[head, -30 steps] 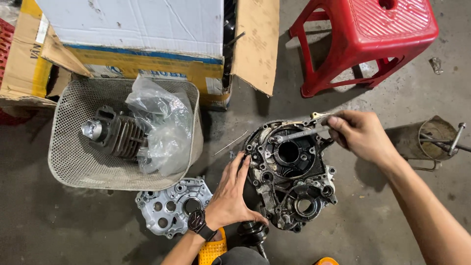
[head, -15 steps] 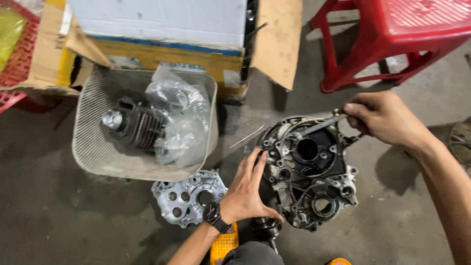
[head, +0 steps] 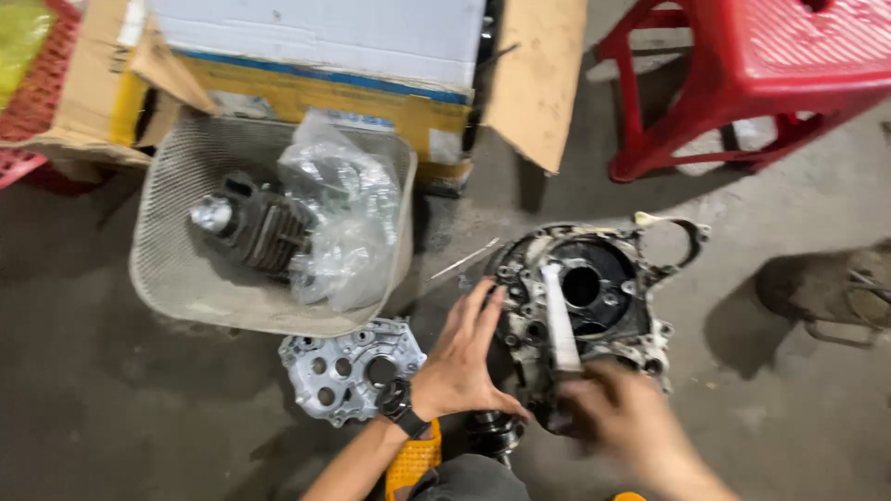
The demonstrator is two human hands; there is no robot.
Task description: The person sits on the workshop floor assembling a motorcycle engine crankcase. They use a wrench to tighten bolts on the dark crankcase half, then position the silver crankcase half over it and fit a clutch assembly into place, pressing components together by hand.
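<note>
The engine crankcase [head: 594, 306] is being pressed by the spread left hand [head: 459, 357], while a pale tool [head: 560, 320] across it is being gripped by the blurred right hand [head: 622, 417].

Dim, flat overhead light. Soft shadows on grey concrete floor [head: 111, 408] under red plastic stool [head: 770, 83] and beside white mesh basket [head: 167, 269]. Heavy motion blur on right hand [head: 631, 427]; whole frame slightly smeared. Glare on crumpled clear plastic bag [head: 339, 213].
</note>
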